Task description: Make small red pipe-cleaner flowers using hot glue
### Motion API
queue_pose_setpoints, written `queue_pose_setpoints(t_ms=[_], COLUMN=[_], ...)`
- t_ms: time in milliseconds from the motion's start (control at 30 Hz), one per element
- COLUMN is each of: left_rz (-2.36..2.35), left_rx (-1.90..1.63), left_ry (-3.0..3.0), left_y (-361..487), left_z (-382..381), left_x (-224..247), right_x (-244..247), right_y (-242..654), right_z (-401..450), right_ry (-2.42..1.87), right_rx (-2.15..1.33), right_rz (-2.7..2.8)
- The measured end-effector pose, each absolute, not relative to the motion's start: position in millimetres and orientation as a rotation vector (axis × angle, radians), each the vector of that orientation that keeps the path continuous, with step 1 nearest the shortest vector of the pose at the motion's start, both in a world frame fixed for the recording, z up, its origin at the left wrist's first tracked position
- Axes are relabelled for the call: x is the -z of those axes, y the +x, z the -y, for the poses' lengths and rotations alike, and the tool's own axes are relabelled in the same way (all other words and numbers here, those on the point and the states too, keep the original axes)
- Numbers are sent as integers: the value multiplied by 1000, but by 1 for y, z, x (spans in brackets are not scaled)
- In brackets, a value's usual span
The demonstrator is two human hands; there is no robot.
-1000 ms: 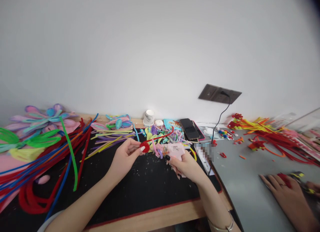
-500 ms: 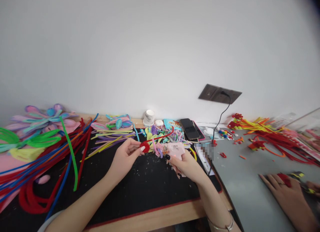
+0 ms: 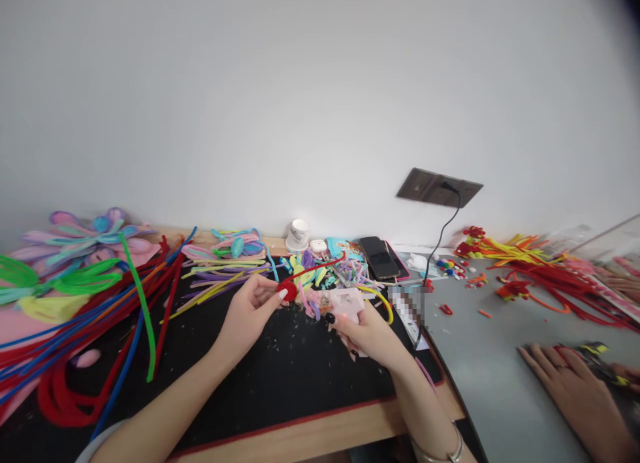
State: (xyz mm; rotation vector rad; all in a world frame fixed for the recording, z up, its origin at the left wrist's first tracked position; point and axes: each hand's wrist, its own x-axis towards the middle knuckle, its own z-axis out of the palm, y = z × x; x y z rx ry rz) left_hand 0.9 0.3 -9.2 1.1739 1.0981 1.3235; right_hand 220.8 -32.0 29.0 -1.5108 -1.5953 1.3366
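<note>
My left hand (image 3: 254, 311) pinches a red fuzzy pipe cleaner (image 3: 287, 290) between thumb and fingertips. The pipe cleaner is wound into a small round coil, with a straight tail (image 3: 320, 266) reaching out to the right. In my right hand (image 3: 364, 333) is a pale pink boxy device (image 3: 349, 303), with a small orange glow on its side; its exact kind is unclear. The device's left end is near the red coil, apart from it. Just behind both hands lie curled pastel pipe-cleaner pieces (image 3: 310, 308).
Long pipe cleaners (image 3: 125, 296) cover the left of the black mat (image 3: 280, 376). A white cup (image 3: 299, 235) and a phone (image 3: 380, 258) stand along the wall, near a black cord (image 3: 441, 233). At right, another person's hand (image 3: 575, 390) rests on the grey table (image 3: 493, 376).
My right hand has shifted slightly left with the pink device, closer to the red coil. A thin pinkish strip now shows beside my right wrist. My left hand has barely moved.
</note>
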Motion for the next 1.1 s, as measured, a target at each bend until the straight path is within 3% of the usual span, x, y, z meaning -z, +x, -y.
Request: queue_pose_setpoints(t_ms=[1100], left_rz=[-1084], left_rx=[-1296], left_ry=[1051], left_y=[3], left_z=[1], left_x=[7], right_x=[-32], right_y=[215], right_z=[36], right_ry=[-1533], right_rx=[-1289], right_rz=[1614])
